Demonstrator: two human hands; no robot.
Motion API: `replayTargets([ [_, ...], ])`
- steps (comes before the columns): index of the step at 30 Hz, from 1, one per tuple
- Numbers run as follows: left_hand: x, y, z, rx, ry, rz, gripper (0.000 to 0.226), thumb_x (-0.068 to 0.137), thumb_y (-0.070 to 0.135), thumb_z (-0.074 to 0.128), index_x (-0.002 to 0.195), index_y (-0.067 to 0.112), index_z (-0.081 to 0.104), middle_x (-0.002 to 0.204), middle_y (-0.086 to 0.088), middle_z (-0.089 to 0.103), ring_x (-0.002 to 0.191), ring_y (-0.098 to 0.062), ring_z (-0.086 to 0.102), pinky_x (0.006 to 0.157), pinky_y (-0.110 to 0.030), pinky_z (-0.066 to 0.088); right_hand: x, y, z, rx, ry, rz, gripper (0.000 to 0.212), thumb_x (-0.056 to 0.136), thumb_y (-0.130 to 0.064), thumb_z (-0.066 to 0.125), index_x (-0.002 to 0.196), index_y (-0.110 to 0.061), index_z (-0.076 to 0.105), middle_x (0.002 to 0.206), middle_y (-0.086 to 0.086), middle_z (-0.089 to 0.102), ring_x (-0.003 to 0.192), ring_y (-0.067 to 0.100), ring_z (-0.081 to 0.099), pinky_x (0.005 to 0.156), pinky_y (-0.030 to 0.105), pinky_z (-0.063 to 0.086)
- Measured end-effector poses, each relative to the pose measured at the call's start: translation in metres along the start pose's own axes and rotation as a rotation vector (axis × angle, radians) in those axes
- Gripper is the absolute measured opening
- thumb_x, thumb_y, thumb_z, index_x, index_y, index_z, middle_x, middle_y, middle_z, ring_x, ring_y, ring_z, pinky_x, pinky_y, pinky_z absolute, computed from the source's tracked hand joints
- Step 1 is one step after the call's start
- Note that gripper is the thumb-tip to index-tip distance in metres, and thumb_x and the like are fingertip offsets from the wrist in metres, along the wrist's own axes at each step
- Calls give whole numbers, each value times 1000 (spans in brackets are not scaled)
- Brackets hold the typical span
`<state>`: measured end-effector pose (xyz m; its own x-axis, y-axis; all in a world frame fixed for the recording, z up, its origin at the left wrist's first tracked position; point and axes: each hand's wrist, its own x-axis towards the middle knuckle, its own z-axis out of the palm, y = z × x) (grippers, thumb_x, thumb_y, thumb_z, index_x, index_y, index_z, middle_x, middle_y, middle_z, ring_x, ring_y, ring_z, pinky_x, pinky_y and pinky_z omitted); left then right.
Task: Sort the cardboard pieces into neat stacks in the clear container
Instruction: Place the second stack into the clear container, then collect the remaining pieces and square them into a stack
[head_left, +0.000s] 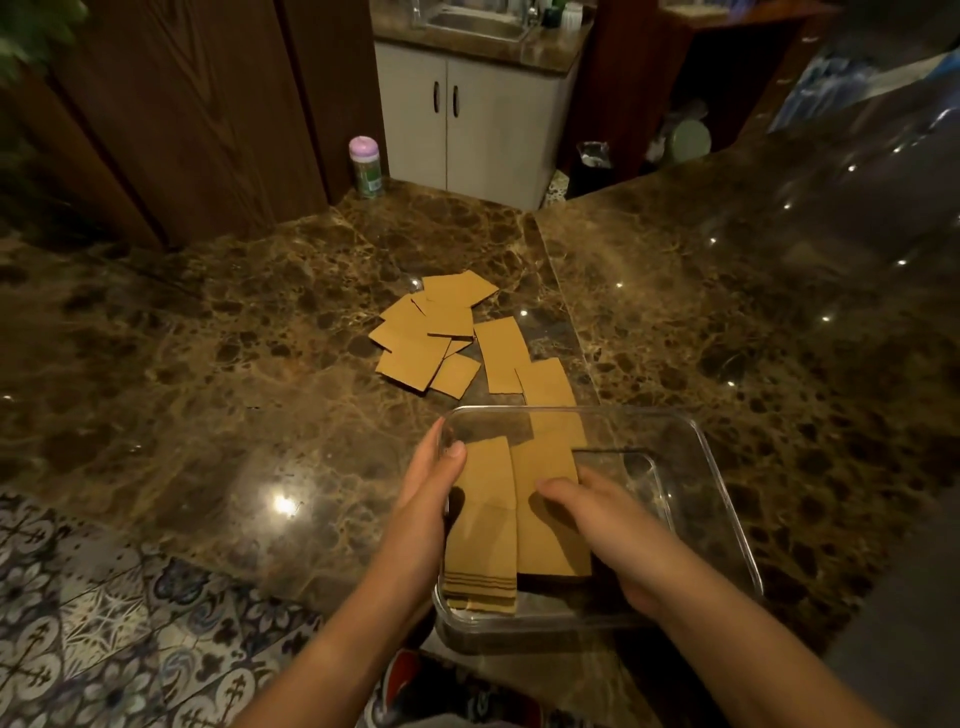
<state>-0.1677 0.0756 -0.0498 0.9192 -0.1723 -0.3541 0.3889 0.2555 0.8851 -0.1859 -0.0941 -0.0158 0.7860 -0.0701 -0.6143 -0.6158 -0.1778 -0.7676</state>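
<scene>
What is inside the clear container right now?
Two cardboard stacks lie side by side in the clear container: left stack, right stack. The right hand covers part of the right stack; its piece count cannot be seen.

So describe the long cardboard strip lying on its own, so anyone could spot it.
Start at the clear container on the marble counter. Just beyond its far rim lies a loose cardboard pile. The long cardboard strip lies right of it, narrower and longer than those squarish pieces.
</scene>
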Motion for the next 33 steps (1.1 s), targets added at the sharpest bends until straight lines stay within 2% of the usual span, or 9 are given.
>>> replayTargets([
  [2,-1,1,-2,1,0,-16,70,76,57,63,142,39,49,133,7,64,113,-10,66,89,-33,56,2,5,-5,-195,20,-1,7,93,-52,54,95,-49,61,126,-11,56,125,19,46,103,44,41],
  [5,-2,3,-4,7,10,-55,81,68,61,65,144,40,46,142,5,56,122,-17,59,101,-44,50,2,10,-6,-480,25,13,26,92,-66,44,110,-51,55,130,-9,39,130,17,28,108,41,27],
  [10,-2,17,-11,23,39,-82,72,69,63,72,136,43,55,141,9,57,126,-17,56,106,-49,45,-1,-6,-20,-792,35,-28,87,79,-89,25,146,-35,41,145,2,38,132,22,44,108,41,40],
  [13,21,42,-21,260,88,118,58,80,58,66,135,43,54,137,20,55,122,4,53,98,-21,45,-2,-45,-49,-605,56,-146,88,59,-101,24,111,-41,63,109,-12,65,98,6,64,82,31,53],
  [15,48,61,-21,378,38,211,38,92,40,62,129,40,56,132,20,58,108,18,55,79,-3,45,13,-73,-69,-307,30,-207,67,68,-90,45,90,-32,71,75,-14,65,66,3,62,62,22,50],
  [17,86,72,-16,612,44,273,32,96,27,61,127,34,59,124,12,63,94,17,60,71,-1,44,45,-89,-82,-248,94,-223,49,82,-68,60,90,-21,71,70,-7,61,61,9,56,58,26,46],
  [22,164,84,-10,1325,276,110,53,92,43,59,135,14,51,135,-17,53,127,-37,45,104,-47,42,120,-102,-60,-702,115,70,67,82,-64,66,125,-15,53,111,4,59,94,21,58,63,32,48],
  [26,182,75,-16,1396,323,-45,63,80,50,69,127,14,48,133,-18,43,125,-40,39,95,-50,43,158,-104,-36,-1048,143,50,72,73,-73,66,114,-14,64,120,5,67,103,25,64,82,36,53],
  [33,191,73,-15,1171,313,-38,64,66,30,85,118,14,52,120,-12,63,109,-33,60,77,-35,47,192,-112,-13,-913,195,21,80,65,-55,85,123,-11,55,127,9,63,114,31,61,86,37,52],
])
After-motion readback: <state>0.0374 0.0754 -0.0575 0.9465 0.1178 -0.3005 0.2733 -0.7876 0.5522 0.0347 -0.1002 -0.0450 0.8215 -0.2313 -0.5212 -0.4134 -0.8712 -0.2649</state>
